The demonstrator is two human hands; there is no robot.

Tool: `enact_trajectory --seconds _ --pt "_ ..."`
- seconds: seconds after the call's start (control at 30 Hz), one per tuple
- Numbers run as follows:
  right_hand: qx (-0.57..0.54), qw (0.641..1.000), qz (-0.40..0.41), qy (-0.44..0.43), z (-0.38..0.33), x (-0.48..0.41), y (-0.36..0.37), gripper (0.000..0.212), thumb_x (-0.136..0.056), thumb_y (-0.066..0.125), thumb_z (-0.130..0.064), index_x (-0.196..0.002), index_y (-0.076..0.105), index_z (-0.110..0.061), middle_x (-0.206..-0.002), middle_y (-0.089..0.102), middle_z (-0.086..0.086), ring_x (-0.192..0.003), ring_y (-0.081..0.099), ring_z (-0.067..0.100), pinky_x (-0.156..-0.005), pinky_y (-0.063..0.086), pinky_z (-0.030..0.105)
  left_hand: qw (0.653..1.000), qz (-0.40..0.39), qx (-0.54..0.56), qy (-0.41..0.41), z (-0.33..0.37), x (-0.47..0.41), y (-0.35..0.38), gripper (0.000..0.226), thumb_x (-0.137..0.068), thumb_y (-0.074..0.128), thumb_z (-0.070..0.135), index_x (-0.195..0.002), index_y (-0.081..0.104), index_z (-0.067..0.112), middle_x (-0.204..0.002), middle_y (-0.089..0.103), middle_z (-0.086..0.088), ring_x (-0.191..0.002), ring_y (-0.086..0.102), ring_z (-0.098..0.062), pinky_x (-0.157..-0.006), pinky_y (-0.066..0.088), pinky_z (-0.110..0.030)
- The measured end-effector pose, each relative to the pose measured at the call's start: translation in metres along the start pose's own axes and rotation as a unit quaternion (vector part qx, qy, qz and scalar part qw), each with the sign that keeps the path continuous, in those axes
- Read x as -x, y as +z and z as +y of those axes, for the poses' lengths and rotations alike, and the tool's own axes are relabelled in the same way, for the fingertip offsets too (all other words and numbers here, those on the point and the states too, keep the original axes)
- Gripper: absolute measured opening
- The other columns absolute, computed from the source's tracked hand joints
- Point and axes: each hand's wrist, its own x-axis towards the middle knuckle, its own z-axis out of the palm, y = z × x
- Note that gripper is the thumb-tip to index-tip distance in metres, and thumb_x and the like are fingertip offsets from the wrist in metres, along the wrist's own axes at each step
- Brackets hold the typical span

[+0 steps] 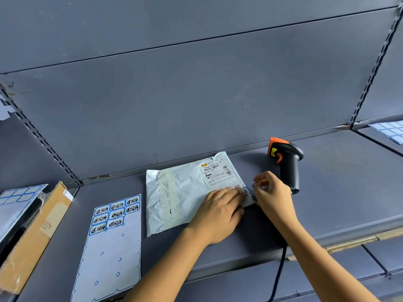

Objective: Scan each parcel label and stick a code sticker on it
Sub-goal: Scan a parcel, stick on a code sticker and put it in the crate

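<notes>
A pale plastic mailer parcel lies flat on the grey shelf, its printed shipping label at the far right corner. A blue-edged code sticker sits at the label's near right corner. My left hand presses flat on the sticker and parcel with straight fingers. My right hand hovers just right of the sticker, fingers curled, thumb and forefinger pinched at its edge. A black and orange barcode scanner stands upright behind my right hand.
A sticker sheet with several handwritten stickers lies left of the parcel. A cardboard box with another sheet sits at far left. More blank stickers lie far right. The scanner cable hangs over the shelf's front edge.
</notes>
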Motion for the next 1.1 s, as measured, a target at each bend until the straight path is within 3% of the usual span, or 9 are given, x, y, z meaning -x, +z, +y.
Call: enact_trajectory --seconds 0.1,0.27,0.37,0.5,0.57,0.7,0.77,0.93,1.1 --pt "-0.001 1.000 -0.006 0.003 0.000 0.000 0.000 0.011 -0.084 0.056 -0.006 -0.086 0.061 -0.016 -0.079 0.062 -0.003 -0.071 0.062 0.021 -0.067 0.051 0.032 1.000 -0.004 -0.006 0.002 -0.001 -0.001 0.000 0.047 -0.090 0.037 0.038 -0.126 0.060 0.020 -0.128 0.060 0.004 -0.117 0.055 -0.015 -0.096 0.044 -0.026" --pt "0.030 0.999 0.019 -0.029 0.000 0.004 0.004 0.012 -0.084 0.056 -0.003 -0.095 0.060 -0.008 -0.090 0.059 0.003 -0.078 0.058 0.020 -0.067 0.042 0.029 0.997 0.036 0.061 -0.033 0.002 0.000 -0.002 0.045 -0.090 0.039 0.033 -0.125 0.060 0.014 -0.132 0.058 0.000 -0.121 0.048 -0.014 -0.101 0.038 -0.029" --pt "0.122 0.989 -0.046 -0.070 0.002 0.004 0.014 0.015 -0.088 0.055 -0.008 -0.102 0.056 -0.002 -0.098 0.061 0.013 -0.094 0.055 0.031 -0.073 0.035 0.032 0.991 0.095 0.047 -0.083 0.000 0.003 -0.004 0.040 -0.091 0.040 0.031 -0.117 0.064 0.013 -0.126 0.061 -0.003 -0.116 0.052 -0.016 -0.099 0.036 -0.028" --pt "0.125 0.983 -0.131 -0.003 -0.023 -0.009 0.018 0.036 -0.096 0.047 -0.023 -0.123 0.045 0.000 -0.122 0.054 0.018 -0.114 0.049 0.033 -0.081 0.036 0.031 0.978 0.114 0.013 -0.175 -0.005 0.004 -0.008 0.037 -0.086 0.040 0.032 -0.097 0.071 0.015 -0.106 0.070 -0.001 -0.098 0.065 -0.020 -0.084 0.051 -0.029" --pt "0.102 0.981 -0.159 0.054 -0.036 -0.022 0.022 0.038 -0.096 0.046 -0.028 -0.123 0.045 -0.002 -0.117 0.054 0.016 -0.108 0.053 0.030 -0.077 0.039 0.030 0.978 0.098 0.013 -0.182 -0.004 0.004 -0.011 0.036 -0.083 0.040 0.032 -0.092 0.072 0.016 -0.098 0.072 0.001 -0.090 0.068 -0.017 -0.077 0.053 -0.027" --pt "-0.068 0.962 -0.185 0.189 -0.049 -0.045 0.024 0.024 -0.088 0.060 -0.024 -0.090 0.058 0.000 -0.083 0.065 0.016 -0.067 0.061 0.027 -0.061 0.046 0.031 0.978 0.095 0.037 -0.183 -0.003 0.004 -0.015 0.034 -0.085 0.040 0.031 -0.091 0.071 0.019 -0.092 0.072 0.006 -0.083 0.066 -0.012 -0.071 0.051 -0.022" --pt "-0.076 0.949 -0.228 0.206 -0.050 -0.051 0.021 0.026 -0.084 0.065 -0.021 -0.090 0.064 0.004 -0.085 0.070 0.021 -0.068 0.064 0.030 -0.065 0.050 0.036 0.975 0.108 0.062 -0.186 -0.004 0.005 -0.015 0.036 -0.089 0.037 0.033 -0.096 0.069 0.018 -0.095 0.070 0.006 -0.085 0.065 -0.015 -0.074 0.050 -0.023" --pt "-0.057 0.933 -0.304 0.185 -0.049 -0.040 0.022 0.022 -0.085 0.064 -0.011 -0.106 0.066 -0.007 -0.101 0.070 0.015 -0.084 0.066 0.026 -0.071 0.055 0.033 0.975 0.109 0.109 -0.163 -0.001 0.008 -0.018 0.047 -0.092 0.027 0.041 -0.111 0.064 0.019 -0.108 0.066 0.006 -0.095 0.059 -0.015 -0.081 0.047 -0.026" --pt "-0.069 0.955 -0.263 0.121 -0.046 -0.021 0.008 0.025 -0.086 0.049 0.001 -0.102 0.064 -0.011 -0.104 0.071 0.014 -0.095 0.068 0.031 -0.083 0.055 0.050 0.961 0.164 0.134 -0.178 0.006 0.014 -0.025 0.047 -0.090 0.033 0.040 -0.112 0.067 0.018 -0.116 0.065 0.009 -0.103 0.059 -0.009 -0.087 0.047 -0.021"
